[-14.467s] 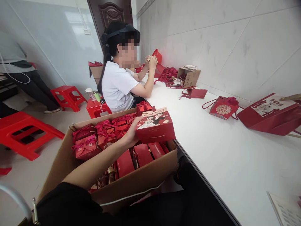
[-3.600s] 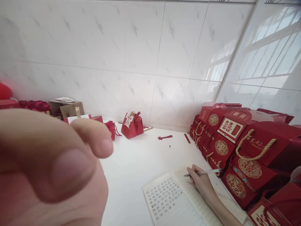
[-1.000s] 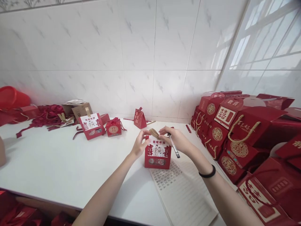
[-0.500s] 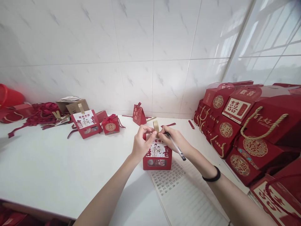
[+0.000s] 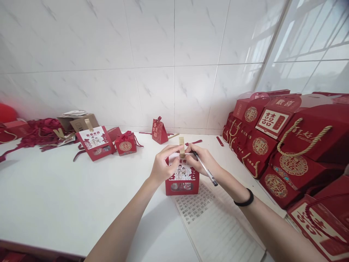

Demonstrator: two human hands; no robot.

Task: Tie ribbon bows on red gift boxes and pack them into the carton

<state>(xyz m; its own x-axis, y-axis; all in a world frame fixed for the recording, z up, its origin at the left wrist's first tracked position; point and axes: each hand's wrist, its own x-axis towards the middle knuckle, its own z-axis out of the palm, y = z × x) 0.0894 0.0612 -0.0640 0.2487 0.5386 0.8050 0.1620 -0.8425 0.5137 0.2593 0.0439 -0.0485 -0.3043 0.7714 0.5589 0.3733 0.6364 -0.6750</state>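
A red gift box (image 5: 182, 187) with a printed couple and a clear window stands upright in front of me. From its top rises a gold ribbon handle (image 5: 181, 145). My left hand (image 5: 164, 162) closes over the box's upper left corner, thumb at the front and fingers behind the top edge. On the other side my right hand (image 5: 204, 159) has a pen (image 5: 206, 169) tucked in it, tip end towards the handle. Its thumb and fingers touch the box top at the foot of the handle. Fingertips behind the box are hidden.
An open notebook (image 5: 218, 225) with handwriting lies under the box. Stacked red gift boxes (image 5: 294, 138) line the right side. Smaller boxes (image 5: 95, 143) and dark red ribbons (image 5: 35, 133) sit at the left, before the tiled wall (image 5: 152, 36).
The gold handle stands straighter and taller above my fingers. My fingertips have moved slightly down from it to the box top. The view has shifted a little.
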